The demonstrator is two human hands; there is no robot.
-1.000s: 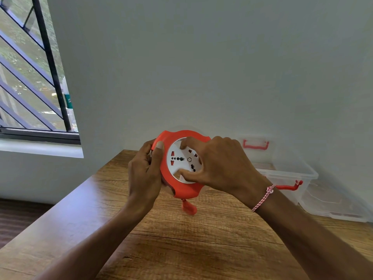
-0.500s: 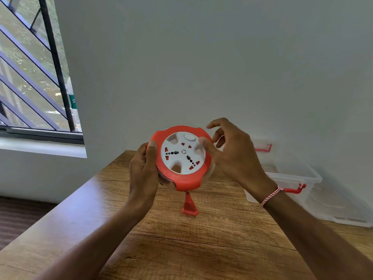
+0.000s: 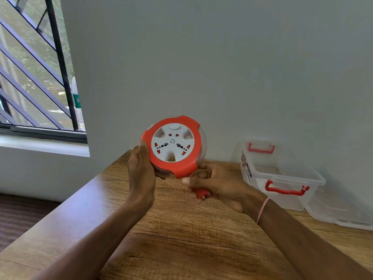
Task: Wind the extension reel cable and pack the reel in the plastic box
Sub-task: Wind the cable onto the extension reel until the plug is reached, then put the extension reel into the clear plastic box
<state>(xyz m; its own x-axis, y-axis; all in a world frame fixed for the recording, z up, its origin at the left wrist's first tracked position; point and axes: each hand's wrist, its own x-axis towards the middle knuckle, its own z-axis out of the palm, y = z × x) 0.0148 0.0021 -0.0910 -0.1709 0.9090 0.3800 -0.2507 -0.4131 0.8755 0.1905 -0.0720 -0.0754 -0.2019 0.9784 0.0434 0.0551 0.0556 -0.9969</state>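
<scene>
Grips the extension reel by its left rim with the left hand, thumb laid on the orange front edge, fingers curled behind. Holds it on edge in the air above the wooden table, white socket face turned toward the camera and tipped slightly upward, round switch at the top. Closes the right hand just under the reel's lower edge, fingers curled round the red plug, plug end poking out below them toward the table. To the right of the right fingers, well apart: open clear plastic box with red handles, against the wall, clear lid flat just beside it. Past the left fingers, a barred window.
</scene>
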